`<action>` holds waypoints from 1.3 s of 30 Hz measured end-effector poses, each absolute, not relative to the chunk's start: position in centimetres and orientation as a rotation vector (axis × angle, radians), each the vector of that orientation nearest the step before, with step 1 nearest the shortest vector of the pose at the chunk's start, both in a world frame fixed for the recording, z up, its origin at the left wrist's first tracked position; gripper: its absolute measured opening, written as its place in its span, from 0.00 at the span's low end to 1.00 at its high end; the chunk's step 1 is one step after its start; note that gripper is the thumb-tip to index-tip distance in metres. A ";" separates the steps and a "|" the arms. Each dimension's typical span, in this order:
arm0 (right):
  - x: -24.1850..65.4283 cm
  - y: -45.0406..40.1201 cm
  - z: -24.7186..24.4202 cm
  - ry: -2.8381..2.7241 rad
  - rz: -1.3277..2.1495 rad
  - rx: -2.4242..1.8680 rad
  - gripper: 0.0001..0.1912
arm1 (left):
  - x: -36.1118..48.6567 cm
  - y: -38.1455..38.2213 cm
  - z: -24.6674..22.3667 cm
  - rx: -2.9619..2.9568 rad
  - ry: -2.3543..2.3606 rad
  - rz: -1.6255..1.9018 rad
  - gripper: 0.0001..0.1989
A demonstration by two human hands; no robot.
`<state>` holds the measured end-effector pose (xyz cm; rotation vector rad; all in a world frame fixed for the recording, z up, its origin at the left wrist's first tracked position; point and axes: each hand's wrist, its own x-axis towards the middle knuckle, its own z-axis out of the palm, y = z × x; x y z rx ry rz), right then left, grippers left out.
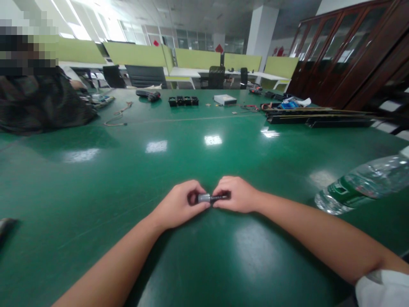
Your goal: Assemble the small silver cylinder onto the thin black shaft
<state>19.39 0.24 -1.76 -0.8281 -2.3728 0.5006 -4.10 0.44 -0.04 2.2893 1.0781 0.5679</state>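
A small cylindrical piece with a silver-grey body and a thin dark shaft lies level between my two hands, just above or on the green table. My left hand pinches the silver end between thumb and fingers. The dark shaft is gripped by the thumb and fingers of my right hand. My fingertips nearly meet at the middle of the piece. What exactly it is, and whether it is one part or two joined, I cannot make out.
A plastic water bottle lies tilted at the right, near my right forearm. Along the far side are black blocks, a silver box, a power tool and dark metal strips. Another person leans at the far left.
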 end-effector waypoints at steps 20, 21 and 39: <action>23.1 1.9 -1.4 -2.370 0.664 -0.882 0.03 | -4.2 0.4 -0.3 2.328 1.078 0.565 0.13; 23.0 1.9 -1.4 -2.370 0.665 -0.879 0.03 | -4.2 0.4 -0.3 2.329 1.081 0.560 0.13; 19.8 0.2 -1.6 -2.416 0.489 -0.726 0.09 | -4.0 0.2 0.2 2.359 1.060 0.505 0.14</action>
